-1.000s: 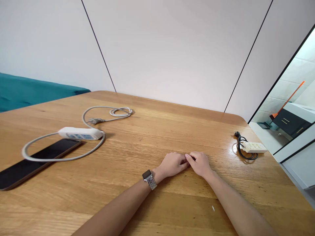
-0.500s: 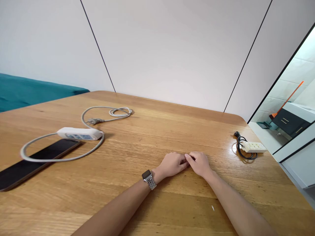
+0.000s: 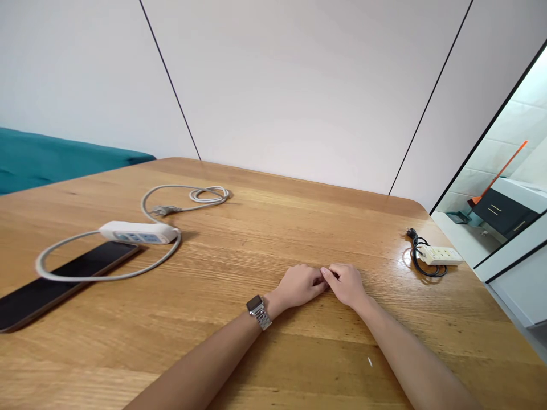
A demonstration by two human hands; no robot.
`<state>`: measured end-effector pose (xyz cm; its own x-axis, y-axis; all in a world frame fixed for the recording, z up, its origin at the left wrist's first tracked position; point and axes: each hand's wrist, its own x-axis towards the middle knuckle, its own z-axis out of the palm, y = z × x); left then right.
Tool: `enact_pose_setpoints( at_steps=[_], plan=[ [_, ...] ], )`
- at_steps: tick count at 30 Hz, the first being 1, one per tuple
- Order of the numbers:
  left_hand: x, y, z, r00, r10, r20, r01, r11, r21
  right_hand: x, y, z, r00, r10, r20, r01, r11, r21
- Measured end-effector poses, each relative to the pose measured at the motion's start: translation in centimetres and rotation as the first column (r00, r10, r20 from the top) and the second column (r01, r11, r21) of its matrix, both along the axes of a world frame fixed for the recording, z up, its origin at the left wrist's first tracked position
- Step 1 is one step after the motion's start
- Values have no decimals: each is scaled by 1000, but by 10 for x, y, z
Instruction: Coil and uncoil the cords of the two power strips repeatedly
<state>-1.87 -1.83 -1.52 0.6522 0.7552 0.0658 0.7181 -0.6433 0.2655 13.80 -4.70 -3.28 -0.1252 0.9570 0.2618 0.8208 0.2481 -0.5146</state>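
My left hand (image 3: 301,285) rests on the wooden table (image 3: 273,222), its fingers curled in, with a metal-band smartwatch (image 3: 258,310) at the wrist. Against its fingertips lies my right hand (image 3: 345,283), also curled, its thumb meeting the left fingers. No object shows in either hand, though the inner sides of the fingers are hidden. To the right sits a cream power strip (image 3: 441,255) with a black cord (image 3: 414,259) looped beside it. On the left a white power strip (image 3: 139,232) lies by a dark phone-like slab (image 3: 81,267), its grey cable (image 3: 106,278) looping across the slab.
A grey plug (image 3: 166,210) and coiled cable lie toward the back left. Behind the table rises a pale panelled wall (image 3: 299,85). Teal upholstery (image 3: 64,156) borders the left edge. Past a doorway at right stand an orange broom (image 3: 499,173) and a dark cabinet (image 3: 504,210).
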Motion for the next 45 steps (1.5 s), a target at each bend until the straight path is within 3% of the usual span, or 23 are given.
enact_pose_setpoints(
  at_steps=[45],
  plan=[
    [0,-2,3,1000,6,-20,-6,1000,-5,1,1,-3,999,8,-33,-7,1000,7]
  ],
)
